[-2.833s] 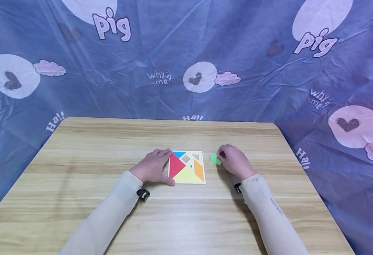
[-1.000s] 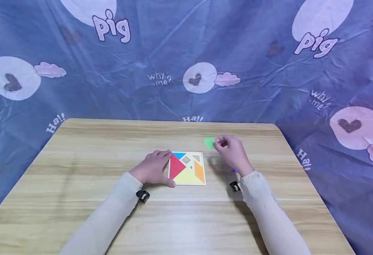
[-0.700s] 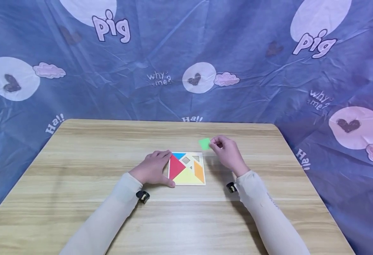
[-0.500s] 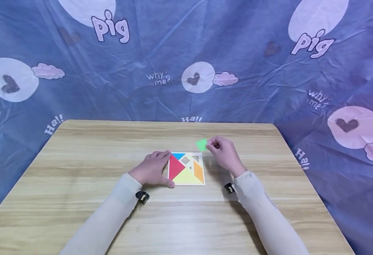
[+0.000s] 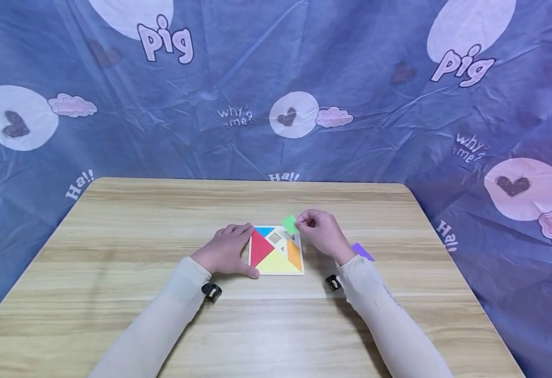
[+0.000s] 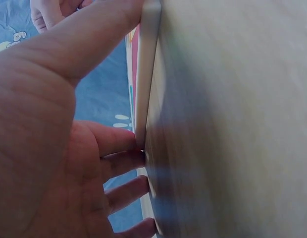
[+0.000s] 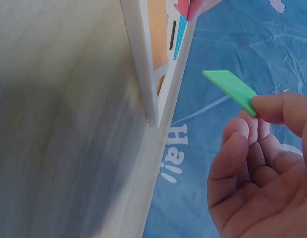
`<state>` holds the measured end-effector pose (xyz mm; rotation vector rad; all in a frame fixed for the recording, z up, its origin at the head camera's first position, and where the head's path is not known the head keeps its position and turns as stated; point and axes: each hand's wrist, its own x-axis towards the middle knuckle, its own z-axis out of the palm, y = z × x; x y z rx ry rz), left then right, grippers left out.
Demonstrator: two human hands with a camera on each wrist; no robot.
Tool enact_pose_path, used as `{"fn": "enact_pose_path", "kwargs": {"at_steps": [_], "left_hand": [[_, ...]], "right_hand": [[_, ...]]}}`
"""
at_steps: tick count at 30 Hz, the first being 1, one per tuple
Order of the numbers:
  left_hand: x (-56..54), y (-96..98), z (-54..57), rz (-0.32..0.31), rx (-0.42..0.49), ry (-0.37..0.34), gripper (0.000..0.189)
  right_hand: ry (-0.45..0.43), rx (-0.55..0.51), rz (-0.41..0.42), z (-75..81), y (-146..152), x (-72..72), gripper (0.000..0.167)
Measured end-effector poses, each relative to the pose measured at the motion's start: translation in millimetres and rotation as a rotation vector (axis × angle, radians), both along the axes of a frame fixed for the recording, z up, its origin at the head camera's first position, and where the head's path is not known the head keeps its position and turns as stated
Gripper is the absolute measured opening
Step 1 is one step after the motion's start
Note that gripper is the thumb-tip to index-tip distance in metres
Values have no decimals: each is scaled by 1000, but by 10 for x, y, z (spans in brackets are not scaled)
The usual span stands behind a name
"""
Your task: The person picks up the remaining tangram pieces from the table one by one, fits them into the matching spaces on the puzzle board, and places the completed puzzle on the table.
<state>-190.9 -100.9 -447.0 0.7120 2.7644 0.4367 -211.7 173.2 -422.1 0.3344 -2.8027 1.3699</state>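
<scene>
My right hand pinches a green square tangram piece between thumb and fingertips. The piece hangs over the far right corner of a white-framed tangram board, apart from it in the right wrist view. My left hand holds the board's left side, thumb at the near edge and index finger by the far corner. Set in the board are a red triangle, a blue triangle, a yellow triangle and an orange parallelogram. Cut-outs show near its far right.
A purple triangular piece lies on the wooden table beside my right wrist, partly hidden by it. A small pinkish bit shows behind the right hand. A blue printed cloth hangs behind the table.
The right hand has lifted the green square from the table right of the board and carried it left, then down over the board's corner. The purple piece is uncovered. My left hand stays put.
</scene>
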Motion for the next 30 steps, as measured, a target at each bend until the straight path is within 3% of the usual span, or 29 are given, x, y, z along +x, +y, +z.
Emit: {"fn": "enact_pose_path", "kwargs": {"at_steps": [6,13,24,30], "left_hand": [[-8,1,2,0,-11,-4,122],[-16,1,3,5,-11,-9,123],[-24,6,9,6,-13,-9,122],[-24,-1,10,7,-12,-4,122]], "right_hand": [[-74,-4,45,-41,-61,-32,8],[-260,-86,82,-102,-95,-109,13],[-267,3,107,-179,-204,-184,11],[-265,108,79,-179,-266,-214,9]]}}
